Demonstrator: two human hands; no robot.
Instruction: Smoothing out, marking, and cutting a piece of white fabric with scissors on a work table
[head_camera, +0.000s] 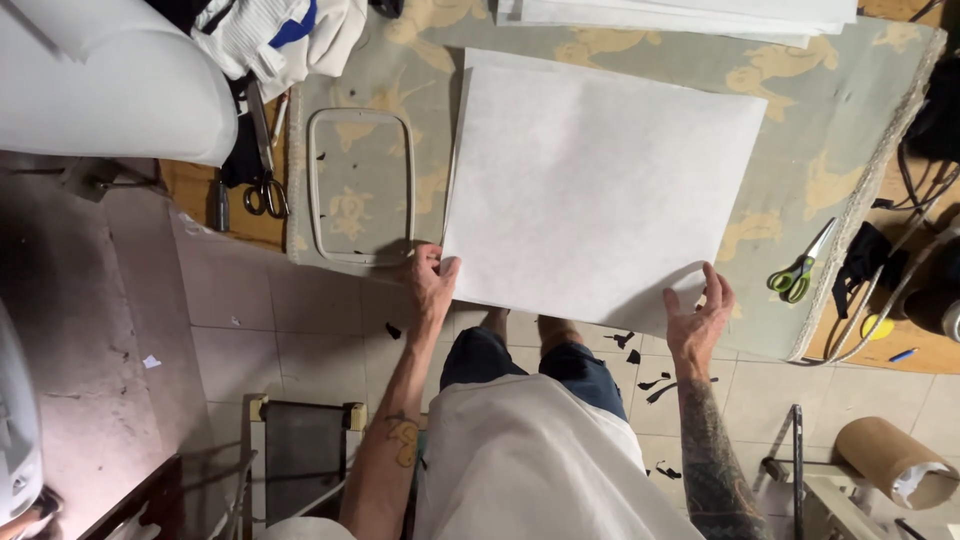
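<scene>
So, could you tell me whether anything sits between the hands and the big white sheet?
Nothing visible does: the left hand pinches the white sheet at its near corner, and the right hand touches its near edge.

Beige tiled floor (300, 340), black scraps (655, 383); padded worktable (860, 150).
</scene>
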